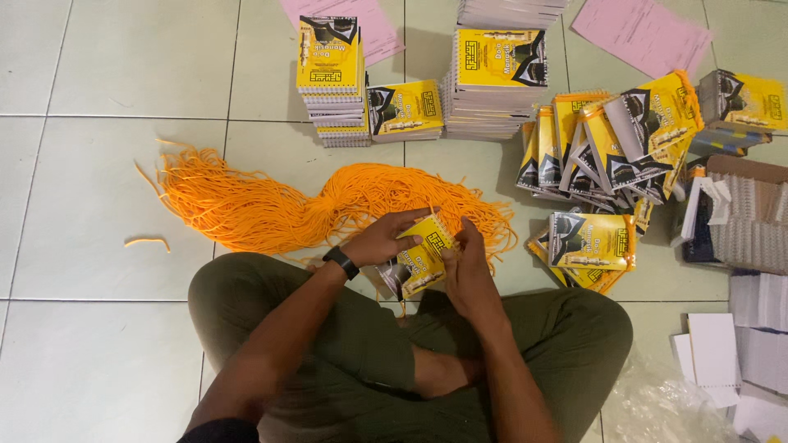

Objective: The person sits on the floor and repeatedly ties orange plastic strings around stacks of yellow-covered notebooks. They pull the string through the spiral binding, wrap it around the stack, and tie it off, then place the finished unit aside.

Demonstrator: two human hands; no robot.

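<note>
Just in front of the orange string pile (328, 201), a small yellow booklet (423, 256) is held by the left hand (379, 242), fingers closed round it. Its top edge is pinched by the right hand (468, 267). A string seems about to be threaded; careful fingers are needed.

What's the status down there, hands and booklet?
Left hand and right hand both gripping small yellow spiral-bound booklet. Orange cord bundle on tiled floor just beyond. Nothing in the way.
</note>
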